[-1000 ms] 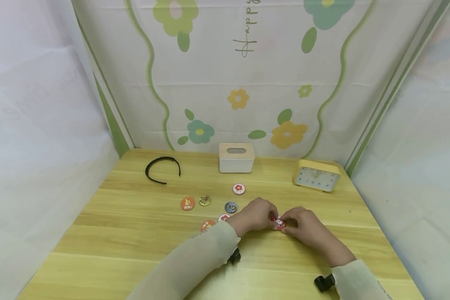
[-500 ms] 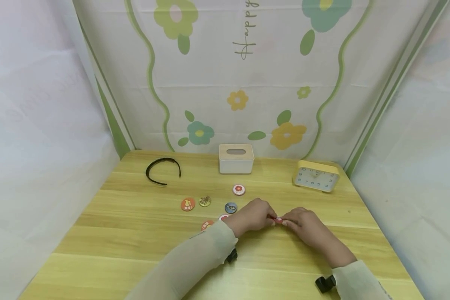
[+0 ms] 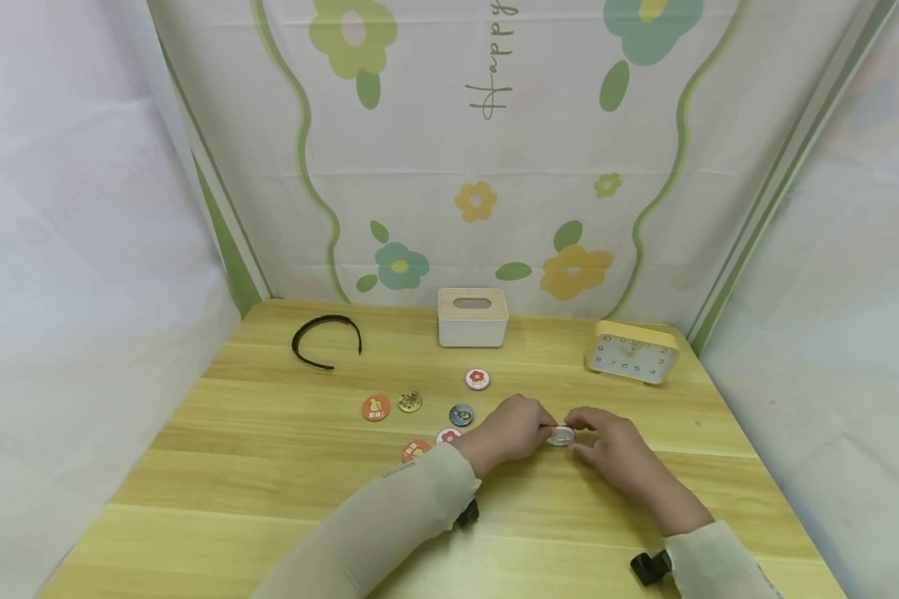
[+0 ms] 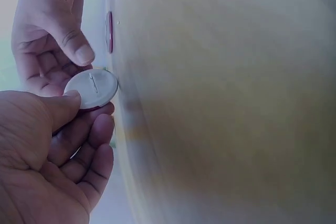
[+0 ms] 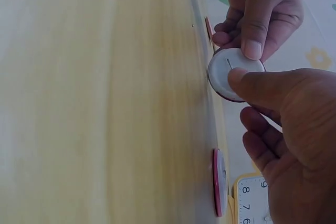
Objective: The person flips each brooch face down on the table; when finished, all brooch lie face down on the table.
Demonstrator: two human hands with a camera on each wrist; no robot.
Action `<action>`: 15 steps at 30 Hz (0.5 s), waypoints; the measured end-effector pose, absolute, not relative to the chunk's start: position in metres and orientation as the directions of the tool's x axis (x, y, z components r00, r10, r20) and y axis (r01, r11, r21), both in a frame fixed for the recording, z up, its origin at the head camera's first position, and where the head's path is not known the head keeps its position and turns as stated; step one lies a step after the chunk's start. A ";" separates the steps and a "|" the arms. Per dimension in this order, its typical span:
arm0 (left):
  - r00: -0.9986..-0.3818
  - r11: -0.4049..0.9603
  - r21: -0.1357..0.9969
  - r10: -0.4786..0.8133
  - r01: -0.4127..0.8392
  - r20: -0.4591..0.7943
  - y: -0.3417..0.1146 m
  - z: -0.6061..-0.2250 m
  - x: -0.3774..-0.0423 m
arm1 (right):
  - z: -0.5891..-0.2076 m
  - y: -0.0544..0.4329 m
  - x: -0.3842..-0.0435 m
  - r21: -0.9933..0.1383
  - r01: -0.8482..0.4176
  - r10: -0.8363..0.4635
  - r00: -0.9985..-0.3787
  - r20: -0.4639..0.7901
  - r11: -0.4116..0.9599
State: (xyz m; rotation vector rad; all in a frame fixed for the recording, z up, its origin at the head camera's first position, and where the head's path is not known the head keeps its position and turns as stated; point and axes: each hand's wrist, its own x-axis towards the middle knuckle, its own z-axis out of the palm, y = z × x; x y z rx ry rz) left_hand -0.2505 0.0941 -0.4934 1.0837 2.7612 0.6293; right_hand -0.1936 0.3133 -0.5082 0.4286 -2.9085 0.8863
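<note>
A round pin badge [image 4: 102,93], its white back turned up, was held over the wooden surface [image 3: 270,516] between the two hands. Its edge was pinched by the left hand [image 3: 515,426]; the thumb and fingers of the right hand [image 3: 610,445] were bent about the opposite side, but whether it was gripped by them cannot be told. The badge could perhaps be dropped if the left pinch were loosened before a firm hold was taken by the right, and a fingertip could be pricked if the pin [image 4: 93,83] were unclasped, which could not be made out. The pin was shown plainly only in the wrist views, as was a red-rimmed badge [image 5: 218,184] near the right hand, probably hidden by that hand from the head view. Only in the head view was the wider spread shown: an orange thumbs-up badge [image 3: 375,408], a yellow badge [image 3: 409,402] and a blue badge [image 3: 461,414] to the left, with a black headband [image 3: 295,339] and tissue box [image 3: 472,331] farther back.
</note>
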 end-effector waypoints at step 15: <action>-0.803 0.683 0.503 0.595 0.529 0.036 0.097 -0.497 -0.251 | -0.508 0.309 -0.193 -0.483 -0.336 -0.294 -0.942 0.164 0.808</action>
